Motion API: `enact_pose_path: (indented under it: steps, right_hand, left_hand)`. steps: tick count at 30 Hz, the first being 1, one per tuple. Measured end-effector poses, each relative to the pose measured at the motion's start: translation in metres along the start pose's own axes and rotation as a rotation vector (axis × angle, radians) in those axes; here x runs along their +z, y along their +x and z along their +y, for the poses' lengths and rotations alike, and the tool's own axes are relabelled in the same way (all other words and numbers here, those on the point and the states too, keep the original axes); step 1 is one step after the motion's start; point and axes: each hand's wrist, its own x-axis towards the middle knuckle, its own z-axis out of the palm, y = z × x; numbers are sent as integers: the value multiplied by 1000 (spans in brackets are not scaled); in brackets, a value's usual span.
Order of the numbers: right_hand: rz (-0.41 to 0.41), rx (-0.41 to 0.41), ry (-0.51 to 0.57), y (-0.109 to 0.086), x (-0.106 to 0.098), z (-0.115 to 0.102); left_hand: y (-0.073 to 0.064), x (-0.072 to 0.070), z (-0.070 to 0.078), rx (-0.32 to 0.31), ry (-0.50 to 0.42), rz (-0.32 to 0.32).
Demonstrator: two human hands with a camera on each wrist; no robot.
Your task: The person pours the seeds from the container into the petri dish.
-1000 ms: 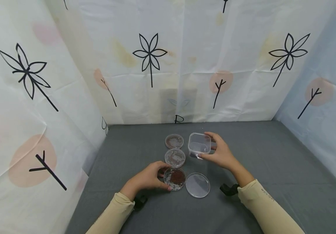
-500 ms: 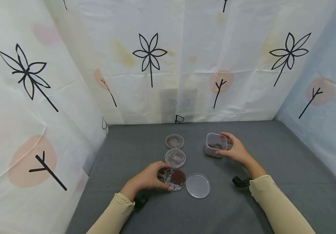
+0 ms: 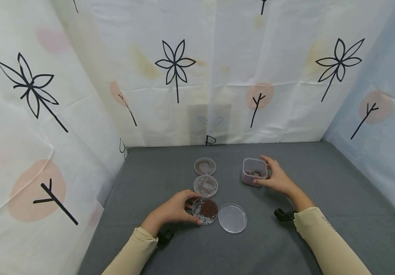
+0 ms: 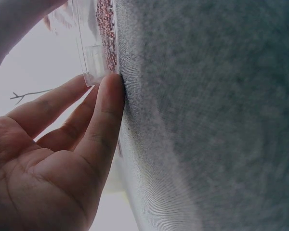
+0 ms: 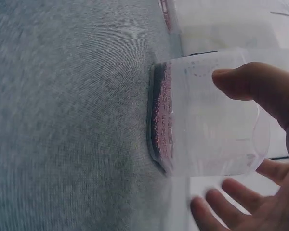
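Note:
In the head view my left hand (image 3: pixel 175 208) holds the rim of an uncovered petri dish (image 3: pixel 205 211) with brown grains heaped inside. The left wrist view shows the thumb and fingertips at the edge of that dish (image 4: pixel 98 45). A clear square plastic container (image 3: pixel 254 172), with reddish-brown grains in its bottom, stands on the table. My right hand (image 3: pixel 280 177) is around its right side. In the right wrist view the thumb lies beside the container (image 5: pixel 207 120), while the other fingers are spread and apart from its wall.
Two more petri dishes, a middle one (image 3: pixel 206 186) and a far one (image 3: pixel 205 166), stand in a column behind the held dish. A clear round lid (image 3: pixel 232 218) lies right of it. Printed cloth (image 3: pixel 238 114) walls the grey table (image 3: pixel 183 252) at back and sides.
My right hand has carried the square container to the right and set it on the table, and its fingers have loosened. The left hand and the dishes have stayed in place.

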Motion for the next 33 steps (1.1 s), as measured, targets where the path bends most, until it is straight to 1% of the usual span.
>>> enact_pose_path:
  steps: [2,4,7,9,11,12,13,15,17,18,20,22,26,33]
  right_hand:
    - [54,-44,-90,-3,0,-5]
    - [137,-119,-198,-7,0,-12]
    - [245,-267,-305,-15,3,-25]
    - [268,-376,-334,-20,5,-36]
    - [224,-455,-308,-28,7,-46]
    - [179,-478,-285,-32,9,-51]
    - [122,-484,-267,-36,11,-55]
    - [-10,-463,-229,-44,15,-60]
    - [-134,-416,-211,-49,21,-62]
    - [-186,-391,-214,-52,23,-63]
    - [-262,-361,-220,-55,29,-62]
    - [-309,-348,-224,-56,35,-61]
    - [-362,-334,-242,-58,42,-59]
    - [-393,-311,-294,-59,50,-61]
  left_hand:
    - [0,0,0,-1,3,0]
    - [0,0,0,-5,6,-1]
    - [-1,0,0,-9,7,-4]
    - [-1,0,0,-7,6,-3]
    - [0,0,-1,-3,8,0]
    - [0,0,-1,-1,9,1]
    - [0,1,-1,1,9,2]
    - [1,1,-1,3,8,3]
    - [1,1,-1,3,4,2]
    - [1,1,-1,2,1,1]
    - [0,1,0,0,-3,0]
    - [0,0,0,1,-4,-1]
    - [-1,1,0,4,-2,-4]
    - [-2,1,3,14,-3,2]
